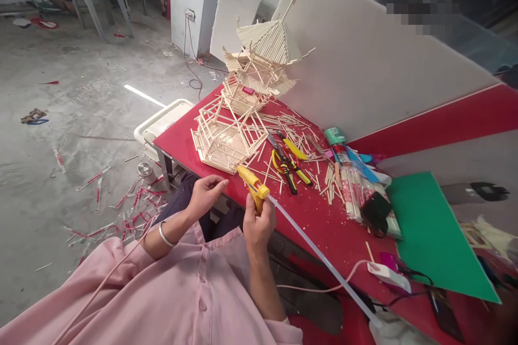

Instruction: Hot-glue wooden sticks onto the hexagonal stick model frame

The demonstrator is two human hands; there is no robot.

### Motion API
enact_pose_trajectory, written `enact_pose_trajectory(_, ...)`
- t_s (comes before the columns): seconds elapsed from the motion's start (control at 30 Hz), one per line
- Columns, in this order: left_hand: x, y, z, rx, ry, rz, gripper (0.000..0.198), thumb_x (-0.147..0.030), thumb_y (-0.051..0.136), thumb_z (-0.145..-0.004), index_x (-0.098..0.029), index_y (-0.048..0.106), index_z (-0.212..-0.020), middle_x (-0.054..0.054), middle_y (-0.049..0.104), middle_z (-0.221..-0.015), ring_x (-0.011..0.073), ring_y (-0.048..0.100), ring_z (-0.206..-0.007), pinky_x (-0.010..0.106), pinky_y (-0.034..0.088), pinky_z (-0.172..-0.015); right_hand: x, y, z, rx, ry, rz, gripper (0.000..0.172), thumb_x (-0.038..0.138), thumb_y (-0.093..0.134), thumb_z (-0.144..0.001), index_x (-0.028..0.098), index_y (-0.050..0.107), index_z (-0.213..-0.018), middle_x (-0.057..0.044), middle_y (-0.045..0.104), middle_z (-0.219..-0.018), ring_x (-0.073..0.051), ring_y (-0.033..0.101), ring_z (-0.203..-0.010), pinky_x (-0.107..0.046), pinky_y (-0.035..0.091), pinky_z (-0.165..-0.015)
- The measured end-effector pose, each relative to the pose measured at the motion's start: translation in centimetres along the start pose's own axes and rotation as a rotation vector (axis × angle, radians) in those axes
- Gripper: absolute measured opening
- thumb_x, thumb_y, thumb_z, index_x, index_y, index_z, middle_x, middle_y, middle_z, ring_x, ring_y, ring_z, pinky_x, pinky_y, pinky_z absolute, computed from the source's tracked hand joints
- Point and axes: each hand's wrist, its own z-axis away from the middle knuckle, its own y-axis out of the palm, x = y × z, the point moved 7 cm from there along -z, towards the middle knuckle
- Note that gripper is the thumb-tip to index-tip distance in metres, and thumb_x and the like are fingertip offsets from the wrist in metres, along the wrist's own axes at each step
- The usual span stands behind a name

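My right hand (259, 223) is closed around the grip of a yellow glue gun (251, 183), its nozzle aimed at a hexagonal stick frame (226, 140) on the red table (324, 226). A long clear glue stick (324, 259) trails from the back of the gun. My left hand (206, 191) hovers at the table's near edge, fingers pinched together on something I cannot make out. Behind the frame rises a taller stick tower with a pitched roof (263, 59).
Loose sticks, yellow-handled pliers (285, 164), a packet of sticks (352, 191) and a teal tube (335, 136) lie on the table. A green sheet (433, 232) is at right, white boards (364, 64) stand behind. A white stool (162, 121) and litter sit on the floor at left.
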Motion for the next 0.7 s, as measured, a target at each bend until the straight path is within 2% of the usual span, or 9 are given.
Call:
enact_pose_trajectory(0.13, 0.0, -0.6, -0.4, -0.044, 0.029, 0.021, 0.029, -0.045, 0.071, -0.074, -0.016, 0.069, -0.072, -0.003, 0.053, -0.052, 0.0079, 0.044, -0.043, 0.02, 0.035, -0.042, -1.3, -0.6, 0.7, 0.001, 0.017, 0.026, 0.048, 0.06, 0.054, -0.092, 0.015, 0.069, -0.1, -0.016, 0.072, -0.089, -0.028, 0.069, -0.082, -0.04, 0.054, -0.076)
enact_pose_trajectory(0.27, 0.1, -1.0, -0.7, -0.062, 0.04, 0.019, 0.026, -0.041, 0.071, -0.072, -0.015, 0.069, -0.073, -0.003, 0.054, -0.052, 0.0078, 0.044, -0.042, 0.02, 0.035, -0.041, -2.1, -0.1, 1.1, 0.02, 0.019, 0.03, 0.049, 0.06, 0.053, -0.092, 0.015, 0.069, -0.103, -0.017, 0.073, -0.093, -0.029, 0.07, -0.085, -0.041, 0.055, -0.077)
enact_pose_trajectory(0.47, 0.0, -1.1, -0.6, -0.066, 0.041, -0.006, 0.024, -0.04, 0.071, -0.073, -0.016, 0.07, -0.073, -0.003, 0.055, -0.051, 0.0078, 0.045, -0.041, 0.02, 0.036, -0.041, -1.7, 1.2, 1.0, 0.023, -0.006, -0.001, 0.052, 0.06, 0.051, -0.092, 0.014, 0.069, -0.107, -0.019, 0.074, -0.098, -0.03, 0.071, -0.088, -0.044, 0.056, -0.081)
enact_pose_trajectory(0.7, 0.1, -1.2, -0.5, -0.075, 0.031, -0.023, 0.023, -0.039, 0.071, -0.072, -0.016, 0.07, -0.072, -0.003, 0.055, -0.051, 0.0078, 0.044, -0.041, 0.02, 0.034, -0.04, -1.7, 1.5, 1.3, 0.049, -0.037, 0.025, 0.048, 0.057, 0.051, -0.094, 0.015, 0.071, -0.105, -0.017, 0.073, -0.093, -0.029, 0.07, -0.087, -0.042, 0.056, -0.08)
